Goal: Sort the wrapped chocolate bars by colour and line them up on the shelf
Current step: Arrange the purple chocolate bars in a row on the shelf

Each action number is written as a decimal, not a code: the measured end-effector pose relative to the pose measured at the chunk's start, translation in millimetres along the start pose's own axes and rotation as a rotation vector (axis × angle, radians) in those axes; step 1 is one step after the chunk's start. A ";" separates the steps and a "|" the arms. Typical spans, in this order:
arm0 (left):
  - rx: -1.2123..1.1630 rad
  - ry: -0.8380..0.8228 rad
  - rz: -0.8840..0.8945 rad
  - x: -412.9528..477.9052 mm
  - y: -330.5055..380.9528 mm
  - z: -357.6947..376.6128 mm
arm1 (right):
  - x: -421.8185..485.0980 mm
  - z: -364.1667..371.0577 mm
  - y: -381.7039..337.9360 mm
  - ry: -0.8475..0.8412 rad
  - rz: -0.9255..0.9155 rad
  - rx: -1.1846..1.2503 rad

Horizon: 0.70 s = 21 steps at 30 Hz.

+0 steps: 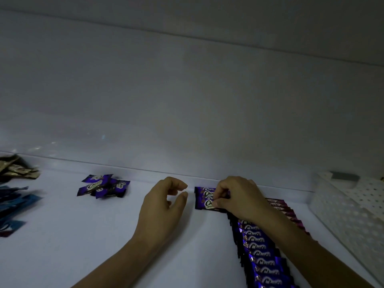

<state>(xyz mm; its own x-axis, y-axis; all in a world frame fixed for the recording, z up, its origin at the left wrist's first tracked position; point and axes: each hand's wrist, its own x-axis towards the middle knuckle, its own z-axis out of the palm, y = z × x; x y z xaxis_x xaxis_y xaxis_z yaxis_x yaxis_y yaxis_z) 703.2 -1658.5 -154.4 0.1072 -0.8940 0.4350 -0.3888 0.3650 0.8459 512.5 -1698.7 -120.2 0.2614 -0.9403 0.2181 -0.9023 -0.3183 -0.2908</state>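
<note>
Purple bar (204,198) at the far end of the row (262,258) on the shelf (93,235) is pinched by the right hand (239,196), while the left hand (164,204) hovers beside it, loosely curled, empty.

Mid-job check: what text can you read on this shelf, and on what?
"Choco": each wrapper in the purple row.
"Choc", rest covered: purple bars pinched by the right hand.
"Choco", partly hidden: magenta row.
Loose purple pile: similar logo, blurred.
Blue wrappers, brown wrappers: unreadable.
Small print under logos: too small.
</note>
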 end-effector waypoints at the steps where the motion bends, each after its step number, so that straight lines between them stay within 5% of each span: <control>1: 0.002 0.001 -0.007 1.0 -0.4 -1.7 | -0.1 0.1 -0.2 -0.001 0.002 0.003; 6: 0.204 0.015 0.034 6.0 -6.3 -11.1 | -0.3 -1.1 -2.4 0.021 0.026 0.101; 11: 0.784 0.046 0.268 13.9 -10.2 -31.6 | -4.4 -6.0 -25.3 -0.040 -0.060 0.208; 15: 1.144 -0.082 -0.070 36.2 -32.6 -79.1 | -10.6 -4.4 -46.7 -0.104 -0.175 0.228; 21: 0.990 -0.134 -0.312 39.5 -58.3 -105.7 | -5.1 -2.9 -80.9 -0.142 -0.214 0.217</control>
<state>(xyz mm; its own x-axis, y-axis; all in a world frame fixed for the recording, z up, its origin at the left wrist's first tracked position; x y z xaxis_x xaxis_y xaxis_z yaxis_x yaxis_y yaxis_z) 826.8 -1687.6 -153.9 0.2532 -0.9554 0.1521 -0.9433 -0.2090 0.2579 583.2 -1667.8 -95.1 0.4960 -0.8519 0.1682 -0.7319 -0.5143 -0.4470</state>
